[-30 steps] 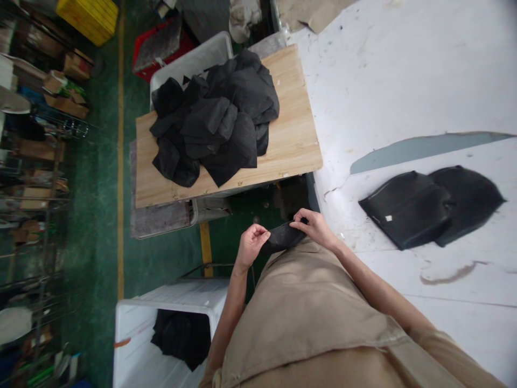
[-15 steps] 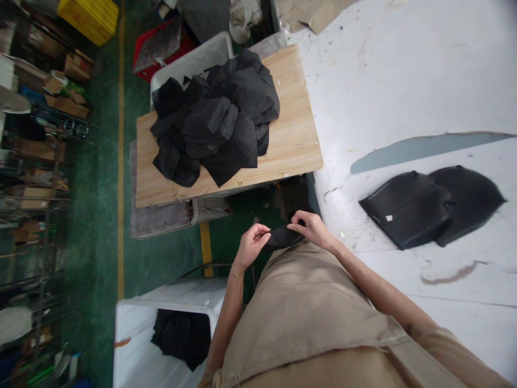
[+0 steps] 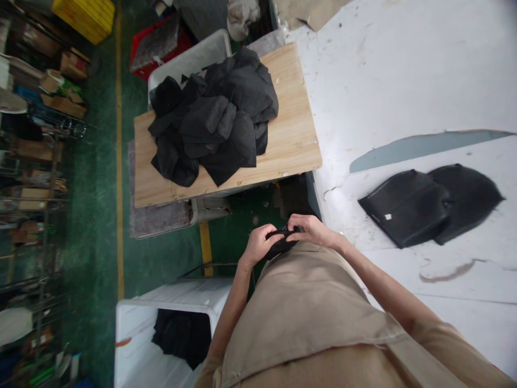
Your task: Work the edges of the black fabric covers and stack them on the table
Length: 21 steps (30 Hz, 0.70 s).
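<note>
My left hand [image 3: 259, 243] and my right hand [image 3: 312, 230] are close together in front of my apron, both pinching the edge of a black cloth piece [image 3: 281, 245]. The lower part of that piece hangs out of sight behind the apron. A heap of black cloth pieces [image 3: 218, 118] lies crumpled on the wooden board beyond my hands. To the right, two overlapping black pieces [image 3: 407, 207] lie flat on the white table, one with a small white tag.
The wooden board [image 3: 297, 108] adjoins the white table [image 3: 404, 81]. At the lower left, a white bin [image 3: 139, 345] holds more black cloth. Red [image 3: 139, 54] and yellow crates [image 3: 86, 19] stand farther off, with cluttered shelves [image 3: 44, 199] at far left.
My hands have come closer together, and the cloth edge between them is now bunched or folded. The view has shifted very slightly.
</note>
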{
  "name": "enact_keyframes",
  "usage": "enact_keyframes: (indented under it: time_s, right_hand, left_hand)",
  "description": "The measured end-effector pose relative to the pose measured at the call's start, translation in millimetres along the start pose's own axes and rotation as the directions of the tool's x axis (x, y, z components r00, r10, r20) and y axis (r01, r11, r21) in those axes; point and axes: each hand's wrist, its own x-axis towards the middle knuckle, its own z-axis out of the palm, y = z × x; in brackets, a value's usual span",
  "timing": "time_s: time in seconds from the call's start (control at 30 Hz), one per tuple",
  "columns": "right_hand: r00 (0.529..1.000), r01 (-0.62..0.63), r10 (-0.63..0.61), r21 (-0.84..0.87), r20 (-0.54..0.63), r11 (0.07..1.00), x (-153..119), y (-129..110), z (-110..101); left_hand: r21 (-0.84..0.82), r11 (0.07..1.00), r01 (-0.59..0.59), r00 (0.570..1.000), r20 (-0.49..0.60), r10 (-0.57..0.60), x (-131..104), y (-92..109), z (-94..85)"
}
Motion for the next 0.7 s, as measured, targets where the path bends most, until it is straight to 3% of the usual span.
enact_keyframes:
  time_s: [0.27, 0.47, 0.7]
  right_hand:
    - [0.994, 0.001, 0.013, 0.124, -0.11, 0.992, -2, -2, 0]
    - [0.986, -0.046, 0.06, 0.089, -0.153, 0.995, -4, -2, 5]
    - [0.974, -0.118, 0.117, 0.008, -0.196, 0.993, -3, -4, 15]
  left_hand:
    - [-0.053, 0.999, 0.012, 1.0, -0.017, -0.013, 1, 6, 1.1]
    - [-0.021, 1.0, -0.009, 1.0, -0.002, 0.009, -1, 2, 4.1]
    - [0.208, 0.977, -0.044, 0.999, 0.0, 0.045, -2, 9, 2.2]
